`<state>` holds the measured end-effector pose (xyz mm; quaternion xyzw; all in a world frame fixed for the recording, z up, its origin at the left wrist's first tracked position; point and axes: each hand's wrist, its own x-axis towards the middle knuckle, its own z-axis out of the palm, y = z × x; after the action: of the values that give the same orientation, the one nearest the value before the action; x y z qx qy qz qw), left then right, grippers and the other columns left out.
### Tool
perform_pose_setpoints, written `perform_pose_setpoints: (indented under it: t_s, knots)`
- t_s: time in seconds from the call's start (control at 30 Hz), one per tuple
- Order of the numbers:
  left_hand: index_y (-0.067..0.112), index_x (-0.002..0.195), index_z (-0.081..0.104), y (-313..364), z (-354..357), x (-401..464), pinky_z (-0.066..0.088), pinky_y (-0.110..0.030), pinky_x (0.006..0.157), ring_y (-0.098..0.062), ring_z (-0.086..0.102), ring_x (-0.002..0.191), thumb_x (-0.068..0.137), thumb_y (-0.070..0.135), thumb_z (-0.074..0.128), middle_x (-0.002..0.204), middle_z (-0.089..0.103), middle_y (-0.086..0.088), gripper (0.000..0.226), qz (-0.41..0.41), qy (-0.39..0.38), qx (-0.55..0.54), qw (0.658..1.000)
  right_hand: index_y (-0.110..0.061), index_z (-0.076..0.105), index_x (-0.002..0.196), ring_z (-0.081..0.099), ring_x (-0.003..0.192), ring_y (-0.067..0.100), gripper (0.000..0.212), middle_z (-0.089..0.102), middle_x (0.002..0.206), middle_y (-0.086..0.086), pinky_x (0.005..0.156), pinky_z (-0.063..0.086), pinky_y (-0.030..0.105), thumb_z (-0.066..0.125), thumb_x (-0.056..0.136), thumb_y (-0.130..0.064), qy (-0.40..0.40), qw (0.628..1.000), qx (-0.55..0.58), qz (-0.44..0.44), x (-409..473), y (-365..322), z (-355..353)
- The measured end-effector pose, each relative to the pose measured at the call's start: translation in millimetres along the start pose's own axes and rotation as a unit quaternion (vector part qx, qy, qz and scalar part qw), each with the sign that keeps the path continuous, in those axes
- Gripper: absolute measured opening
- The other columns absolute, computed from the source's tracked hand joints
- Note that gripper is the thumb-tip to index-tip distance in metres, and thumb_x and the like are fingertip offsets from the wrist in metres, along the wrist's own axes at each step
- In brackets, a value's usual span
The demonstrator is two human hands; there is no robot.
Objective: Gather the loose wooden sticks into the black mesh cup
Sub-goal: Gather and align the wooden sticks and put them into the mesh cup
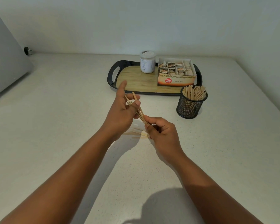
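Note:
A bundle of thin wooden sticks (138, 109) is held above the counter between both hands. My left hand (121, 113) grips the upper part with thumb and fingers, its index finger stretched out. My right hand (161, 133) pinches the lower ends of the same bundle. A few loose sticks (136, 133) lie on the white counter just under the hands, partly hidden. The black mesh cup (190, 107) stands upright to the right, a short way from the hands, with several sticks standing in it.
A black-rimmed tray (113, 73) with a wood-look base sits behind the hands, carrying a white jar (147, 64) and an open ginger tea box (176, 72). A grey laptop lid (5, 54) leans at the far left. The wall runs along the back.

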<state>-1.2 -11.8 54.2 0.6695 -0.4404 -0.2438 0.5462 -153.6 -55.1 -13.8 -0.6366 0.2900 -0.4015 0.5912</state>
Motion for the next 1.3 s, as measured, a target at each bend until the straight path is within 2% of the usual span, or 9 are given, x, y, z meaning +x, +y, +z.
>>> perform_pose_setpoints:
  t_s: [0.1,0.2,0.3,0.47,0.63,0.83,1.0,1.1,1.3]
  knots:
    - [0.028,0.136,0.053,-2.0,2.1,-0.4,0.056,-0.017,0.066,-0.019,0.07,0.087,0.103,0.018,0.056,0.11,0.067,-0.003,0.034,-0.019,-0.004,0.003,1.0,-0.029,0.075,0.122,0.06,0.083,0.007,0.034,0.074,0.106,-0.012,0.074,0.05,0.026,0.063,0.102,-0.006,-0.007,1.0,-0.02,0.008,-1.1,-0.1,0.4]
    - [0.027,0.122,0.062,-5.3,6.2,-3.1,0.058,-0.019,0.067,-0.02,0.071,0.087,0.102,0.017,0.058,0.106,0.069,-0.008,0.022,-0.031,-0.002,-0.026,0.999,-0.041,0.073,0.114,0.062,0.085,0.008,0.033,0.07,0.1,-0.017,0.07,0.053,0.023,0.06,0.104,-0.012,-0.002,0.999,-0.03,0.014,-2.5,-2.2,2.5]
    - [0.027,0.13,0.057,-7.5,10.8,-4.0,0.059,-0.021,0.07,-0.022,0.071,0.087,0.102,0.016,0.059,0.101,0.068,-0.007,0.03,-0.032,0.007,-0.016,0.999,-0.04,0.071,0.113,0.065,0.085,0.009,0.033,0.07,0.106,-0.009,0.062,0.054,0.02,0.059,0.104,-0.01,-0.003,0.999,-0.038,0.021,-3.3,-3.7,2.4]
    - [0.039,0.155,0.029,-12.1,4.5,-0.2,0.059,-0.018,0.071,-0.014,0.073,0.089,0.1,0.017,0.064,0.096,0.067,-0.005,0.069,-0.027,-0.03,-0.01,0.999,-0.03,0.073,0.115,0.063,0.077,0.009,0.035,0.07,0.099,-0.004,0.057,0.051,0.02,0.057,0.103,-0.001,-0.026,0.998,-0.033,0.042,-2.5,-6.9,-3.6]
    - [0.033,0.127,0.055,-15.9,-2.6,2.1,0.061,-0.024,0.069,-0.018,0.074,0.082,0.096,0.011,0.068,0.092,0.07,-0.008,0.04,-0.032,-0.029,-0.002,0.999,-0.034,0.071,0.12,0.066,0.08,0.004,0.036,0.071,0.111,-0.002,0.06,0.055,0.022,0.055,0.105,-0.005,-0.059,0.995,-0.052,0.057,-1.5,-11.0,-7.9]
    - [0.016,0.106,0.054,-21.9,-6.0,2.1,0.059,-0.023,0.067,-0.015,0.072,0.07,0.096,0.009,0.068,0.086,0.067,-0.009,0.018,-0.058,-0.022,-0.01,0.998,-0.04,0.072,0.114,0.07,0.094,0.02,0.041,0.073,0.106,-0.011,0.068,0.058,0.027,0.047,0.109,-0.009,-0.067,0.993,-0.008,0.097,-0.5,-14.7,-10.5]
    - [0.013,0.101,0.056,-18.5,-0.8,-2.9,0.062,-0.028,0.07,-0.027,0.074,0.076,0.094,0.008,0.069,0.09,0.069,-0.019,0.016,-0.061,-0.06,0.012,0.996,-0.034,0.068,0.106,0.066,0.08,0.023,0.028,0.071,0.101,-0.004,0.053,0.05,0.024,0.048,0.108,-0.014,-0.023,0.992,-0.038,0.116,1.3,-11.2,-10.7]
    - [0.01,0.099,0.058,-16.7,1.0,-6.4,0.065,-0.038,0.076,-0.033,0.074,0.081,0.093,0.007,0.071,0.092,0.07,-0.023,0.015,-0.058,-0.097,0.015,0.993,-0.031,0.069,0.103,0.067,0.082,0.014,0.026,0.072,0.098,-0.005,0.059,0.054,0.023,0.049,0.107,-0.015,-0.02,0.992,-0.057,0.112,1.3,-10.3,-9.4]
    - [0.014,0.093,0.06,-16.3,0.5,-9.8,0.064,-0.044,0.08,-0.021,0.076,0.079,0.085,0.009,0.079,0.086,0.077,-0.003,0.021,-0.054,-0.131,0.074,0.987,-0.03,0.065,0.102,0.062,0.076,0.018,0.008,0.069,0.096,-0.005,0.048,0.047,0.021,0.059,0.104,-0.035,-0.021,0.99,-0.075,0.115,0.9,-12.1,-9.1]
